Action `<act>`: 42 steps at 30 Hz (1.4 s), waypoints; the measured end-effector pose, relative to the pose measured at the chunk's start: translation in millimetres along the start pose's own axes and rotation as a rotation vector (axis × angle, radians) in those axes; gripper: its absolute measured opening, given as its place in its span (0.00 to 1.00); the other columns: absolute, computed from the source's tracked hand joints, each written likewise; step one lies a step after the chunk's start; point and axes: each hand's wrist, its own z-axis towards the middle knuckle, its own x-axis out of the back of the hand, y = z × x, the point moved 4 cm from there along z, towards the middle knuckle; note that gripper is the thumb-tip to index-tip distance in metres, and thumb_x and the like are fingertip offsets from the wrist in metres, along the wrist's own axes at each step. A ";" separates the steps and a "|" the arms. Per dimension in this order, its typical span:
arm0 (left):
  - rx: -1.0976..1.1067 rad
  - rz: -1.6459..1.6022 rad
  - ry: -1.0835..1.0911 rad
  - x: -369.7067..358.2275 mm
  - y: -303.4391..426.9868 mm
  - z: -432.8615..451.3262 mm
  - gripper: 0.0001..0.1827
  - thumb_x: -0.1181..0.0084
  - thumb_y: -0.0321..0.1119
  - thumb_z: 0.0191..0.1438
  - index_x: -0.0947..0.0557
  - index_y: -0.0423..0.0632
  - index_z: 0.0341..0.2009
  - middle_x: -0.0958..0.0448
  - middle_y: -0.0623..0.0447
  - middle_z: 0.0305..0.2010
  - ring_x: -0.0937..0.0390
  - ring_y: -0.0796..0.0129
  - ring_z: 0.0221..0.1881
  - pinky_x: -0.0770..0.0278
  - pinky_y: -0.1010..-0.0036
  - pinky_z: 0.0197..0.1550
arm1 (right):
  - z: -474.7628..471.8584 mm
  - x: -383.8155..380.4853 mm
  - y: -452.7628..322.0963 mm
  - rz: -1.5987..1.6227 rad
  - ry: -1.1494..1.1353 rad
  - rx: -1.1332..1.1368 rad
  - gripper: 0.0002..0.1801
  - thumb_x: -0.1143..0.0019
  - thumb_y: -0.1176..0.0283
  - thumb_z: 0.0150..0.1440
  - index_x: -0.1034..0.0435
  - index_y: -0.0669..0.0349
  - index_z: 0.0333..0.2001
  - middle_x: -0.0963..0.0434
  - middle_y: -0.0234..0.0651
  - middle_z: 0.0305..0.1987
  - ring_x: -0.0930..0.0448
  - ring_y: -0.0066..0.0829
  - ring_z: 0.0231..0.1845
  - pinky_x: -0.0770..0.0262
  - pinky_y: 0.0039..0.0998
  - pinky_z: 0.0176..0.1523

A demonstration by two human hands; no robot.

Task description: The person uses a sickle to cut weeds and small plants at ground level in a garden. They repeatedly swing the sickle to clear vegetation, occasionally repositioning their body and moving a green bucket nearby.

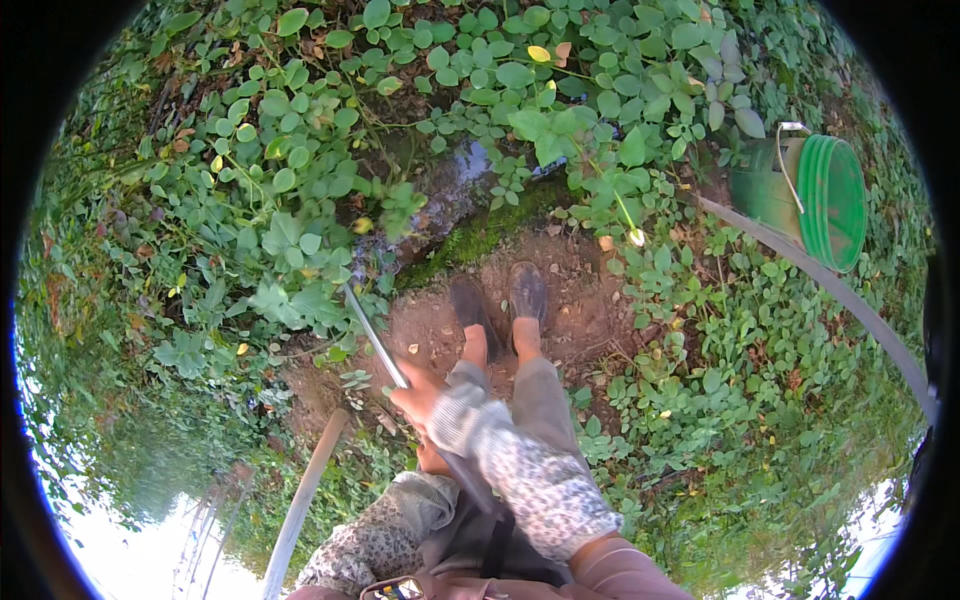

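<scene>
My right hand (418, 390) is closed around a long, thin metal shaft or blade (367, 326), whose far end reaches up-left into the leaves. Just below it, my left hand (433, 456) is partly hidden by the right hand and sleeve; its fingers look curled, but its hold is unclear. A dark, flat length (472, 480) runs under the right forearm towards my waist, apparently in line with the metal piece. Patterned sleeves with ribbed cuffs cover both forearms. A pale wooden pole (307, 487) slants at the lower left, apart from both hands.
Dark shoes (529, 292) stand on bare soil (592, 322) beside a mossy edge (480, 240) and a small patch of water (471, 161). Leafy vines (285, 150) surround it. A green bucket (832, 202) lies tipped at the right, near a long grey pole or hose (825, 277).
</scene>
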 end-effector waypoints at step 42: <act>0.142 -0.175 0.008 11.6 5.1 -13.0 0.17 0.41 0.45 0.41 0.17 0.51 0.35 0.29 0.42 0.47 0.31 0.41 0.49 0.29 0.50 0.47 | -29.0 52.5 -143.4 -0.063 0.357 0.335 0.41 0.52 0.79 0.56 0.52 0.51 0.73 0.31 0.29 0.21 0.33 0.22 0.16 0.34 0.27 0.20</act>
